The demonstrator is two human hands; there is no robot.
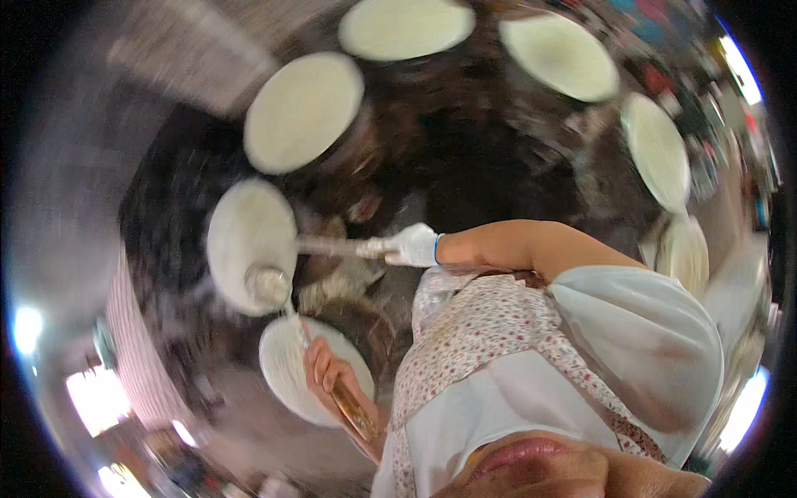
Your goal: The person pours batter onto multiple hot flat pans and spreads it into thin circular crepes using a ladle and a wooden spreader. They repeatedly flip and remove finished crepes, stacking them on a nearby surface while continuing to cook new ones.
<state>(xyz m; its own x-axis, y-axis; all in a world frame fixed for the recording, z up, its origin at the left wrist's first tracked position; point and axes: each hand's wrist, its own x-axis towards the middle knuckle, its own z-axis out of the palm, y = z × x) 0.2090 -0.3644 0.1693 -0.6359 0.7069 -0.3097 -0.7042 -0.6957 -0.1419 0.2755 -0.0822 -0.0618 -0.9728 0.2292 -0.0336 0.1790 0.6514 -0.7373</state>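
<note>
Ladle (267, 286) at white disc (247, 226), left hand (330, 369) before second disc (286, 378); others (304, 113) around.

A dark, blurred surface (473, 158) carries several pale round discs (303, 112), arranged along a broad curve.

A wide fisheye camera, the left one of a side-by-side pair on the wearer's head, looks steeply down and outward. The wearer's lower face (564, 477) lies closest, at the near edge, with the patterned apron (477, 332) just beyond. The left hand (330, 373) and gloved right hand (413, 246) sit at middle range. Pale round surfaces (253, 228) arc from near left across the far side to the right. Bright patches (98, 400) show toward both side rims, where straight edges bend.
</note>
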